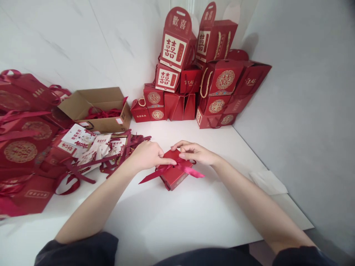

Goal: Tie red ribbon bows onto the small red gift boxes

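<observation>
Two bare hands meet over a small red box lying on the near-middle of the bench, a dark red satin ribbon [192,171] crossing its top, tails spread left and right. The left hand [149,155] is curled, its thumb pressing by the knot; the right hand [196,153] arches over the far right of the red box [177,179], thumb and forefinger close together. Whether either pinches ribbon, I cannot tell. The knot could slacken if the left thumb lifts early, and a sideways tug might swivel the box, since the satin and smooth top look slippery.

The bench [172,221] is white and glossy. To the left lie loose printed cards [79,136] and red gift boxes [20,151]; farther, a cardboard box [107,127] holds ribbon. Stacked boxes [188,82] stand far right, between a pale veined wall [116,40] and a grey one.
</observation>
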Motion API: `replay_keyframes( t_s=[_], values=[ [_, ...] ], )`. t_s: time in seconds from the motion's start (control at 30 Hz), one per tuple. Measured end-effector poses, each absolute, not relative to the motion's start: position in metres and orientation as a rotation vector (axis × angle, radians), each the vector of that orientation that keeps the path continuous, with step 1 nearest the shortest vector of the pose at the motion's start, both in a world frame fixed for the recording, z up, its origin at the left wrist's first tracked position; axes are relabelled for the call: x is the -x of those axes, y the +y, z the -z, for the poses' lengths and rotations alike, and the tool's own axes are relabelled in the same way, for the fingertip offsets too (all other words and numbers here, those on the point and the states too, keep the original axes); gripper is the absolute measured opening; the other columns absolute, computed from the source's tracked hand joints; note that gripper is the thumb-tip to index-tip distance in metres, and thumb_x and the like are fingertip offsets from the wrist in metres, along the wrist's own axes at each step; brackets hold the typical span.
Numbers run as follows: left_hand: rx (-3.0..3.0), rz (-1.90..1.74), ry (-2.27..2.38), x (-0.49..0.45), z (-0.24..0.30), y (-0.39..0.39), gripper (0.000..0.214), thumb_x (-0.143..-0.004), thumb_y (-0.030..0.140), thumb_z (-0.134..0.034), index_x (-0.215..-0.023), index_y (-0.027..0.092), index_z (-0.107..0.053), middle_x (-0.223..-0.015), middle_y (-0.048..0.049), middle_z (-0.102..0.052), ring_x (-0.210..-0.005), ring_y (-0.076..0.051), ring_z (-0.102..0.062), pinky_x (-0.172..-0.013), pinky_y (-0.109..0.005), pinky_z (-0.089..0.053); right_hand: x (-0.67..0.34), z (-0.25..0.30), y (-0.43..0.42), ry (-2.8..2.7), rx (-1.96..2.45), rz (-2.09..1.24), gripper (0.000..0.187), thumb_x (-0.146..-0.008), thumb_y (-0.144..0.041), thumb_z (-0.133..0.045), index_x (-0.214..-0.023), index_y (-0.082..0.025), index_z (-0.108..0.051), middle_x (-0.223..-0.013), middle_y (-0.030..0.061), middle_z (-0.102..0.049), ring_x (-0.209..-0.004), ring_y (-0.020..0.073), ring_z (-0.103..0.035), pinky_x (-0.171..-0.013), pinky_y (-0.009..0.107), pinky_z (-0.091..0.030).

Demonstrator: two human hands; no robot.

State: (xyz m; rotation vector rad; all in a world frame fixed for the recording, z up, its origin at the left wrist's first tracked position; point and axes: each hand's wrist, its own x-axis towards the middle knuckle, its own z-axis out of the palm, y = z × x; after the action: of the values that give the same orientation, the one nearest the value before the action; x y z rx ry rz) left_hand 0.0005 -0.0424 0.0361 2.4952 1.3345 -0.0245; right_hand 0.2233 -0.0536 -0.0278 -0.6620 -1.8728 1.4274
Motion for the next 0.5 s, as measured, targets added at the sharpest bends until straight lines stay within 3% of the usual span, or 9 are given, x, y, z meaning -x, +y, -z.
replay_keyframes(
  t_s=[0.3, 0.4, 0.5],
  values=[
    [-2.84, -0.02, 1.5, -0.006, -0.046, -0.062, 0.069, -0.076, 0.075, -0.042, -0.044, 0.015, -0.053, -0.046, -0.0037, -0.051, -0.045, -0.011, -0.034, -0.064, -0.033, -0.026, -0.225, 0.027, -0.055, -1.977, 0.702, -1.284, 0.027, -0.09, -0.032, -0.056, -0.068, -0.016, -0.053, -0.121, 0.0065, -0.052, -0.109, 0.0172, -0.053, -0.094, 0.032, -0.042],
    [-2.717, 0.013, 1.489, -0.004, -0.045, -0.058, 0.068, -0.073, 0.077, -0.043, -0.042, 0.016, -0.045, -0.042, -0.0008, -0.041, -0.043, -0.01, -0.03, -0.059, -0.03, -0.023, -0.226, 0.027, -0.055, -1.971, 0.732, -1.277, 0.027, -0.09, -0.033, -0.056, -0.069, -0.017, -0.052, -0.122, 0.0067, -0.052, -0.108, 0.0181, -0.054, -0.087, 0.031, -0.046],
    [-2.523, 0.058, 1.455, 0.0, -0.043, -0.049, 0.067, -0.066, 0.078, -0.051, -0.044, 0.016, -0.036, -0.042, 0.0025, -0.028, -0.043, -0.009, -0.024, -0.052, -0.029, -0.018, -0.227, 0.026, -0.055, -1.96, 0.718, -1.258, 0.027, -0.089, -0.031, -0.057, -0.068, -0.017, -0.05, -0.122, 0.007, -0.053, -0.109, 0.0181, -0.054, -0.093, 0.033, -0.043]
  ],
)
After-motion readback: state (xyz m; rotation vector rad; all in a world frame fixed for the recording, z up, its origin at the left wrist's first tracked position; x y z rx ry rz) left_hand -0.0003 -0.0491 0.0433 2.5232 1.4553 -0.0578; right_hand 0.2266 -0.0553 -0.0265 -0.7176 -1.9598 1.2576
